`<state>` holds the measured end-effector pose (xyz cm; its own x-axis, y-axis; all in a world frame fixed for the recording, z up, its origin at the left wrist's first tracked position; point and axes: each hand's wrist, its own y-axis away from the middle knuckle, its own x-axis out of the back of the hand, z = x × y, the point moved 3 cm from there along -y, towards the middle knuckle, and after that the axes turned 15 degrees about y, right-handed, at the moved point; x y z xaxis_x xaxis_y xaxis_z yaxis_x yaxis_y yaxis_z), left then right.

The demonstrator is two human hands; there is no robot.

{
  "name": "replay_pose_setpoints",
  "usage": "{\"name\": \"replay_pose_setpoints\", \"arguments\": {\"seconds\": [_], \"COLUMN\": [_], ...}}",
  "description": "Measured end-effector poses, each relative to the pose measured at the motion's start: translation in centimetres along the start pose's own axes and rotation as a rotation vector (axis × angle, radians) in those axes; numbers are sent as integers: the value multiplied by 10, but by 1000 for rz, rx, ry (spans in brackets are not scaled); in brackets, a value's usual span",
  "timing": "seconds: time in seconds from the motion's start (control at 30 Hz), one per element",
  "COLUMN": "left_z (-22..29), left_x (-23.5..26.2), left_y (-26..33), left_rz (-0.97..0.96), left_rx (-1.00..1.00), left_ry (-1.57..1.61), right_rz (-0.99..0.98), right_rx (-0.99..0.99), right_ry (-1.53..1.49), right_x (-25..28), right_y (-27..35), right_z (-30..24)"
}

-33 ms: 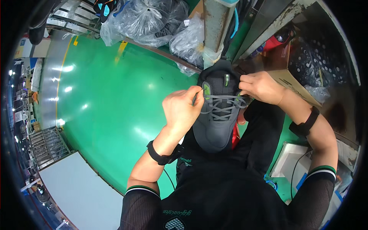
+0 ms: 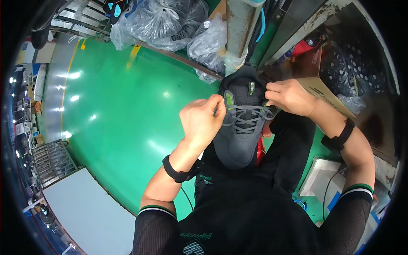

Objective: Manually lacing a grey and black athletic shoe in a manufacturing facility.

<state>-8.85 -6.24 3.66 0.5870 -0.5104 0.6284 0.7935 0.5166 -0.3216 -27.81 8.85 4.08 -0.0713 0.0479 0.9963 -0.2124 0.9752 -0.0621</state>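
Observation:
A grey sneaker (image 2: 238,146) rests over my lap with its toe toward me, its dark tongue (image 2: 245,91) and green-lined eyelet flaps facing up. Grey shoelaces (image 2: 245,120) criss-cross its front. At the upper left eyelets, my left hand (image 2: 203,119) is closed in a pinch, and a bit of dark grey lace shows between its fingers. On the opposite side, my right hand (image 2: 291,97) pinches the lace beside the upper right eyelets, where a loose loop hangs. The fingertips partly hide what each hand grips. Black bands circle both wrists.
Clear plastic bags (image 2: 163,23) of dark items lie on a rack beyond the shoe, next to a worn metal post (image 2: 241,32). An open cardboard box (image 2: 325,91) stands at the right. A pale tabletop (image 2: 89,212) lies at lower left. Green floor (image 2: 123,106) stretches left.

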Motion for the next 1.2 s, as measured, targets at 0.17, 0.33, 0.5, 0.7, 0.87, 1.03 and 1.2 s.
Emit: {"name": "replay_pose_setpoints", "arguments": {"seconds": [0.17,0.33,0.5,0.7,0.87,1.03,1.2], "left_z": [4,5,17,-39,-43,-56,-57], "left_x": [-5,-10,-13,-9,-17,-23,-36], "left_y": [-7,-6,-18,-46,-66,-47,-30], "left_rz": [-61,-109,-263,-563,-734,-696,-723], "left_rx": [-42,-28,-71,322,183,187,372], "left_ry": [18,1,-170,688,625,779,822], "right_rz": [-151,-560,-359,292,338,355,295], "right_rx": [-111,-490,-837,-474,-563,-590,-616], "right_ry": [-219,-780,-912,-970,-210,-240,-373], "right_x": [-3,-18,-39,41,-21,-29,-53], "right_y": [-10,-19,-12,-43,-58,-60,-48], "right_z": [10,19,1,-26,-30,-35,-45]}}
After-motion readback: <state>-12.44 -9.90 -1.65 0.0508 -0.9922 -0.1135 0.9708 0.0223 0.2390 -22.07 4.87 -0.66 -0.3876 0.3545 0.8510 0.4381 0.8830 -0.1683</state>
